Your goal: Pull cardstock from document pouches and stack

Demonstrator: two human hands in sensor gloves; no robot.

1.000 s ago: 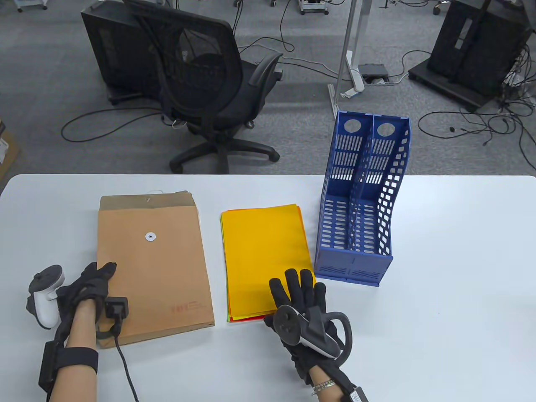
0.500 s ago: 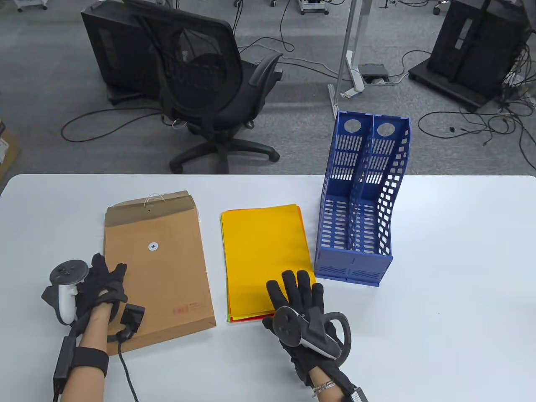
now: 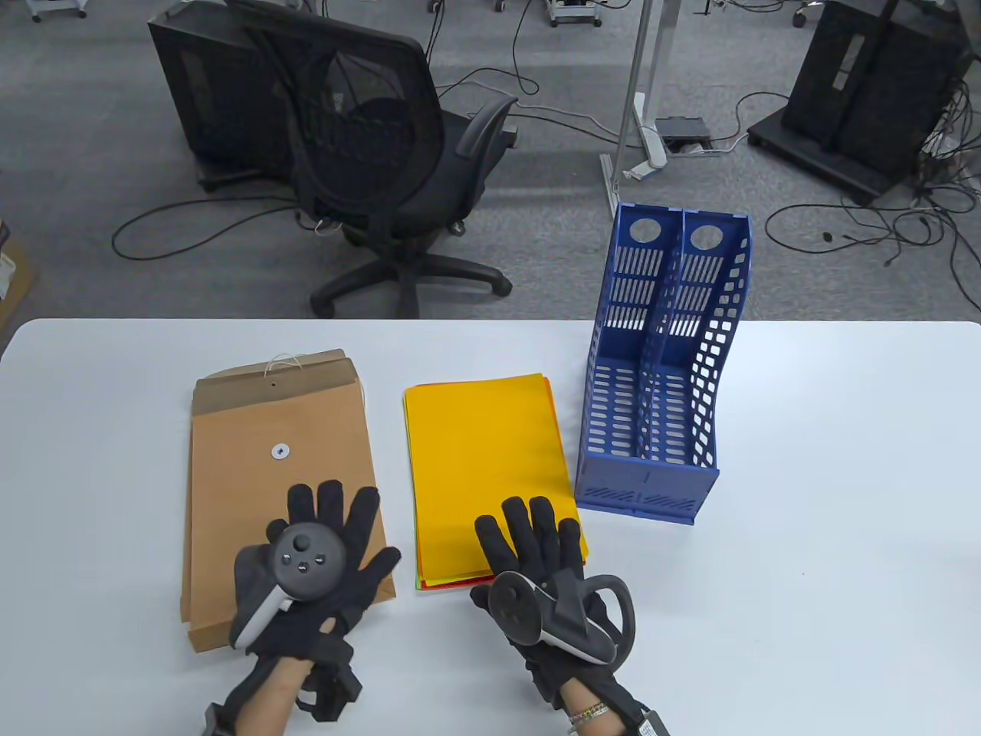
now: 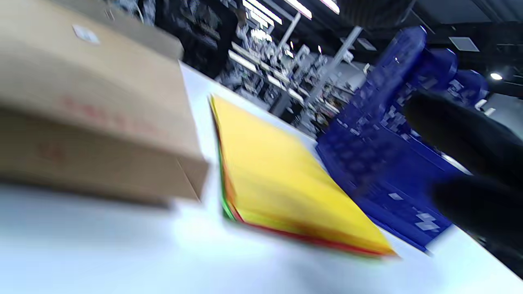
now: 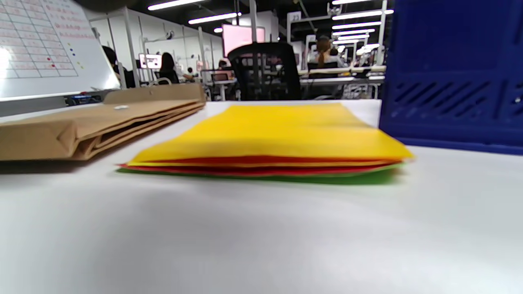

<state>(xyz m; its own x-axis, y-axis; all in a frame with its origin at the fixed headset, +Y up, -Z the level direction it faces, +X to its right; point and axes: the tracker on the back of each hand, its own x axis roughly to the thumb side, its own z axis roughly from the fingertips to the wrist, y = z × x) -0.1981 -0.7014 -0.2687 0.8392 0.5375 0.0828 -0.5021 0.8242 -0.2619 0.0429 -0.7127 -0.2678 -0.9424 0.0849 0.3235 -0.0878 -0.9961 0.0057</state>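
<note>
A stack of brown document pouches [image 3: 276, 429] lies at the table's left, flaps at the far end; it also shows in the left wrist view [image 4: 90, 106] and the right wrist view [image 5: 94, 122]. A stack of cardstock [image 3: 483, 460], yellow on top with red and green sheets under it, lies to its right [image 4: 278, 175] [image 5: 269, 139]. My left hand [image 3: 326, 537] rests flat, fingers spread, on the near end of the pouches. My right hand [image 3: 529, 537] rests flat, fingers spread, on the near end of the cardstock.
A blue two-slot file holder [image 3: 659, 368] stands upright just right of the cardstock [image 5: 453, 73]. The white table [image 3: 828, 537] stretches out to the right. An office chair [image 3: 383, 153] stands beyond the far edge.
My left hand moved from the pouches' left edge rightward and now lies flat on their near end. The pouches shifted slightly. My right hand slid a little toward me.
</note>
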